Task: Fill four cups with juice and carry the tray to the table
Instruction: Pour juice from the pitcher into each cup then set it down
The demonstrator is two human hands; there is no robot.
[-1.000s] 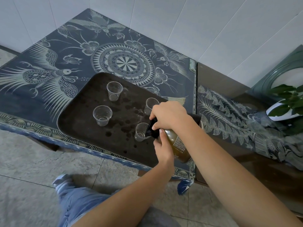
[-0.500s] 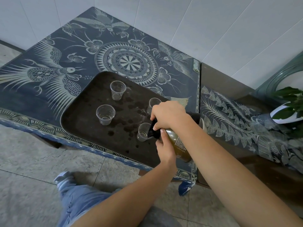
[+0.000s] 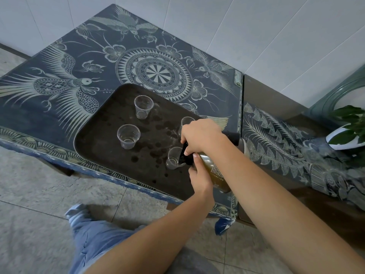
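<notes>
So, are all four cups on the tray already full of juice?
No: the two left cups hold only a trace at the bottom, and the bottle is tipped over the near cup.

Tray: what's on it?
On the tray: four clear cups, near-empty. The right hand covers most of the far-right one; the bottle's mouth is hidden.

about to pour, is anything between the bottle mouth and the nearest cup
Nothing visible blocks it. The bottle, held by both hands, left hand and right hand, has its dark neck right at the rim of the near cup on the tray.
</notes>
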